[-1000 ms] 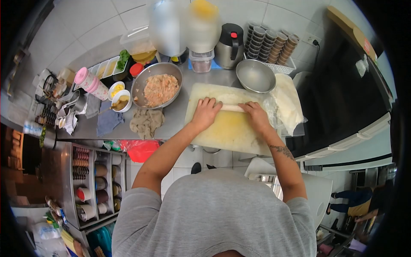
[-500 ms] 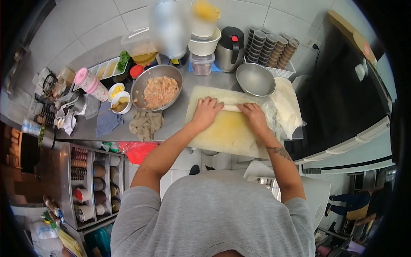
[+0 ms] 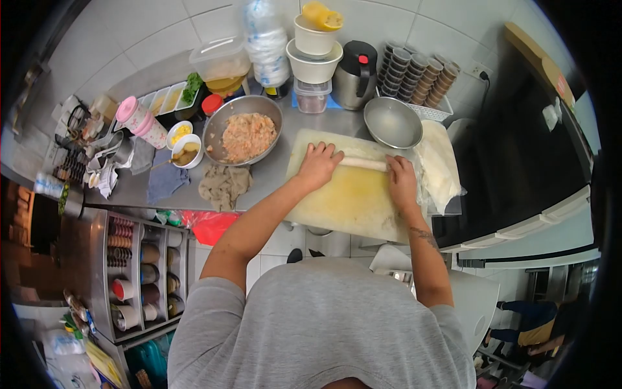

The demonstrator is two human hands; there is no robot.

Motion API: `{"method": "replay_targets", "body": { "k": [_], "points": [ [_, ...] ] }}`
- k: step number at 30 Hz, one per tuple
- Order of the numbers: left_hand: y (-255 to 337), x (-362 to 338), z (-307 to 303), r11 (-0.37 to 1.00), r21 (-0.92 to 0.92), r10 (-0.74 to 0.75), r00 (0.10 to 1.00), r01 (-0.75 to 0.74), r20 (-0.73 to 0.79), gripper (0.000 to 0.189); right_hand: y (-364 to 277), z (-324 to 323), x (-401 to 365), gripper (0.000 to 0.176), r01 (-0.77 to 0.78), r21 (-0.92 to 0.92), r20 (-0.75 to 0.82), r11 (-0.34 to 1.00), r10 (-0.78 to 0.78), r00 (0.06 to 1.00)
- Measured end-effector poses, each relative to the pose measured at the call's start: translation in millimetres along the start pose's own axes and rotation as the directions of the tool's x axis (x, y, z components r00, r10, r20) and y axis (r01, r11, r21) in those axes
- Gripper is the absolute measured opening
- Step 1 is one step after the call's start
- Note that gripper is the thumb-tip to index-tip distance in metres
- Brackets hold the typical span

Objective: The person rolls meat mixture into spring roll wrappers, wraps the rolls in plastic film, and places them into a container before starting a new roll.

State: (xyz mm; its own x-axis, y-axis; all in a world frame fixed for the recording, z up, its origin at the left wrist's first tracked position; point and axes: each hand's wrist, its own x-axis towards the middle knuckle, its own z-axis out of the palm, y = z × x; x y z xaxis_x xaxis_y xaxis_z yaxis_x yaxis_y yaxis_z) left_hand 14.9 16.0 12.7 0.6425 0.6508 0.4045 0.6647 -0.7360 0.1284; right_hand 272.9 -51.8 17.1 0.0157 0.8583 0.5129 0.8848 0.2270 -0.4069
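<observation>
A long, thin, pale uncooked spring roll (image 3: pixel 365 163) lies across the yellow-stained cutting board (image 3: pixel 346 204). My left hand (image 3: pixel 319 167) is closed over its left end, fingers bent and thumb against the roll. At the opposite end my right hand (image 3: pixel 402 181) grips it, with the fingertips curled over the tip. Between the two hands the middle of the roll shows uncovered. Beside the board on the right, a stack of pale wrappers (image 3: pixel 437 162) sits partly in clear plastic. A metal bowl of ground filling (image 3: pixel 249 137) stands to the left.
An empty-looking steel bowl (image 3: pixel 392 122) touches the board's far edge. Behind are a steel jug (image 3: pixel 355 74), stacked lidded cups (image 3: pixel 414 74) and white tubs (image 3: pixel 314 63). Cloths (image 3: pixel 225 186) lie at the left front. Another person (image 3: pixel 531 321) is at the lower right.
My right hand has slid outward to the right end of the roll, so more of the roll shows between my hands. My left hand stays at its end. The view has shifted slightly.
</observation>
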Motion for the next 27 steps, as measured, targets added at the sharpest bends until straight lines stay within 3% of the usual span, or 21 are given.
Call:
{"method": "replay_targets", "body": {
  "k": [3,4,6,10,16,21,24,27],
  "points": [
    [-0.7,3.4,-0.7,1.000,0.002,-0.006,1.000,0.006,0.028,0.046,-28.7,-2.6,6.7,0.041,0.333,-0.152,0.050,0.931,-0.330,0.943],
    [-1.5,4.2,-1.7,1.000,-0.010,-0.012,0.999,0.013,0.046,0.045,-33.4,4.8,4.3,0.048,0.302,-0.054,0.100,0.952,-0.296,0.950],
    [-3.5,7.2,-2.6,0.999,-0.033,-0.020,0.997,0.023,0.080,0.044,-31.2,16.0,3.3,0.047,0.269,-0.075,0.080,0.960,-0.263,0.962],
    [-5.6,5.6,-0.2,1.000,-0.031,0.005,1.000,-0.005,0.000,0.046,-23.8,20.2,8.6,0.046,0.254,-0.086,0.089,0.963,-0.246,0.965],
    [0.2,-1.6,5.8,0.997,0.060,0.049,0.995,-0.043,-0.091,0.049,-12.7,18.6,26.4,0.047,0.140,0.030,0.287,0.990,-0.143,0.947],
    [-7.0,11.9,6.1,1.000,0.023,-0.002,0.999,0.001,0.043,0.041,-31.9,29.1,22.3,0.047,0.344,-0.112,0.153,0.932,-0.326,0.933],
    [-12.6,18.7,8.8,0.996,-0.082,-0.031,0.999,0.032,0.012,0.040,-36.4,38.6,21.4,0.047,0.371,-0.134,0.115,0.919,-0.357,0.927],
    [-14.4,21.8,12.2,0.999,-0.030,0.024,0.984,-0.030,-0.175,0.042,-35.4,40.0,27.1,0.047,0.340,-0.118,0.134,0.933,-0.325,0.936]
  ]
}}
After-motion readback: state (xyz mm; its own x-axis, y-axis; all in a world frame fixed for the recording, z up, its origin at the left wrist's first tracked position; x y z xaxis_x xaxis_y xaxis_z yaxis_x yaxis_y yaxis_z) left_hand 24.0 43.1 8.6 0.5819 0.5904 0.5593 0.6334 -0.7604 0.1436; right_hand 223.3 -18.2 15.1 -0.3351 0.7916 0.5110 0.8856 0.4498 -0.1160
